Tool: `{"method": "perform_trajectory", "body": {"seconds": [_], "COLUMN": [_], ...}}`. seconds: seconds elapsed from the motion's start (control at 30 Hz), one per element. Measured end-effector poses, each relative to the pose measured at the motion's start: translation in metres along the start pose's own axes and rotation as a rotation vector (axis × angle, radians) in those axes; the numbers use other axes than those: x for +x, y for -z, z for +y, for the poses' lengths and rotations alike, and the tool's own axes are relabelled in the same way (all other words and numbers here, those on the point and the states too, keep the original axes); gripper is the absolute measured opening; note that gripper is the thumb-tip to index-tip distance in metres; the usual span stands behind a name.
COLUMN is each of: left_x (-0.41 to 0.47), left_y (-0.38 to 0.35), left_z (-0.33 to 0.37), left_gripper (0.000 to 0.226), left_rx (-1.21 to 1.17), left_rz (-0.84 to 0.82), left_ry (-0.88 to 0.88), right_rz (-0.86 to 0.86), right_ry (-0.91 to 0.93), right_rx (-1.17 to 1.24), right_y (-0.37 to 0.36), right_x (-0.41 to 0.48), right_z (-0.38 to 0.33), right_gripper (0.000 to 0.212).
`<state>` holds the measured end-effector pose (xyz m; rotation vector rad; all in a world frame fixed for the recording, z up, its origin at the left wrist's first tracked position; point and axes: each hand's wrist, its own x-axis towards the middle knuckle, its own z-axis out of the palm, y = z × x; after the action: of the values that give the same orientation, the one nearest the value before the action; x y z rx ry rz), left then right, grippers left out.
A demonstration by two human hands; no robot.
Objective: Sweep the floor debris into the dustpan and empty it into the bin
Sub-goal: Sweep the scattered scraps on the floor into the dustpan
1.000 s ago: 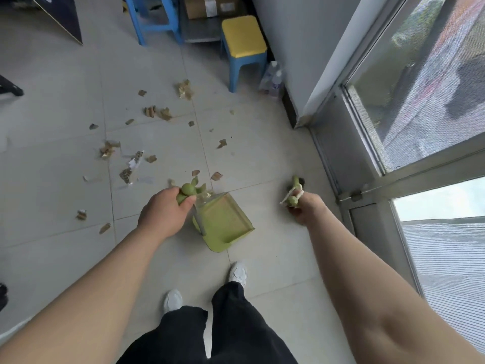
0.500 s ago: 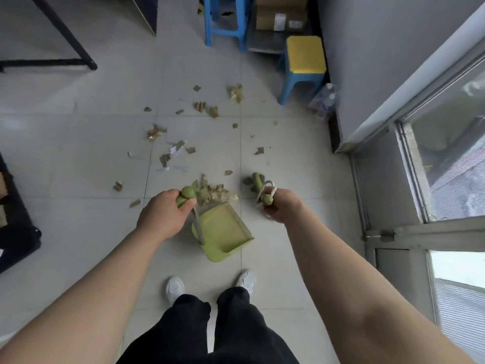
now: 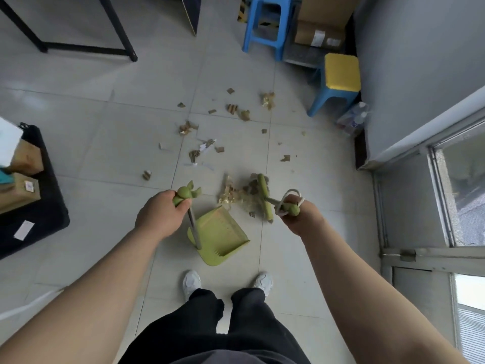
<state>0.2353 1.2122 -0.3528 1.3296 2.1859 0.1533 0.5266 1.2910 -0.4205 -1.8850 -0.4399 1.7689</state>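
Observation:
My left hand (image 3: 160,214) grips the green top of the dustpan's metal handle. The green dustpan (image 3: 220,236) rests on the floor tiles in front of my feet, its open mouth facing away from me. My right hand (image 3: 299,214) holds the green broom handle, a white loop cord around it. The green broom head (image 3: 263,197) stands on the floor just beyond the pan's mouth, against a small pile of brown cardboard scraps (image 3: 236,195). More scraps (image 3: 207,148) lie scattered on the tiles farther out. No bin is in view.
A yellow-topped blue stool (image 3: 338,80) and a blue stool (image 3: 265,27) stand at the back right beside cardboard boxes (image 3: 320,24). Plastic bottles (image 3: 354,119) lean by the grey wall. A black table frame (image 3: 78,46) is back left, a black cart (image 3: 34,203) with boxes left, windows right.
My right hand brought the broom from the right in toward the dustpan's mouth, gathering scraps into a pile there. The view shifted left. My left hand kept the dustpan in place.

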Motion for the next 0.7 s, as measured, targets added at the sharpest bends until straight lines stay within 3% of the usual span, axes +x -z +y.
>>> {"method": "perform_trajectory", "body": {"seconds": [0.07, 0.17, 0.23, 0.43, 0.53, 0.63, 0.7], "left_x": [0.000, -0.001, -0.002, 0.002, 0.001, 0.002, 0.002], "left_y": [0.010, 0.024, 0.033, 0.055, 0.063, 0.072, 0.078], "left_z": [-0.017, -0.043, -0.063, -0.121, -0.141, -0.158, -0.170], "left_gripper": [0.029, 0.028, 0.027, 0.034, 0.034, 0.034, 0.034], "left_rx": [-0.008, -0.040, -0.058, -0.051, -0.047, -0.029, -0.036], "left_rz": [-0.004, -0.003, 0.011, 0.043, 0.053, 0.074, 0.081], "left_ry": [-0.003, 0.001, 0.004, 0.057, 0.072, 0.091, 0.104], "right_rz": [0.157, 0.051, 0.061, 0.070, 0.053, -0.083, -0.095], "right_ry": [0.008, -0.007, -0.082, -0.189, -0.123, -0.019, 0.024], "right_rx": [-0.175, 0.113, 0.359, 0.681, 0.644, 0.648, 0.679], "right_y": [-0.025, -0.051, -0.072, -0.137, -0.160, -0.171, -0.184], "right_x": [-0.011, -0.021, -0.022, -0.035, -0.033, -0.037, -0.039], "right_z": [0.009, 0.014, 0.022, 0.022, 0.019, 0.017, 0.017], "right_gripper": [0.023, 0.013, 0.021, 0.026, 0.048, 0.027, 0.029]}}
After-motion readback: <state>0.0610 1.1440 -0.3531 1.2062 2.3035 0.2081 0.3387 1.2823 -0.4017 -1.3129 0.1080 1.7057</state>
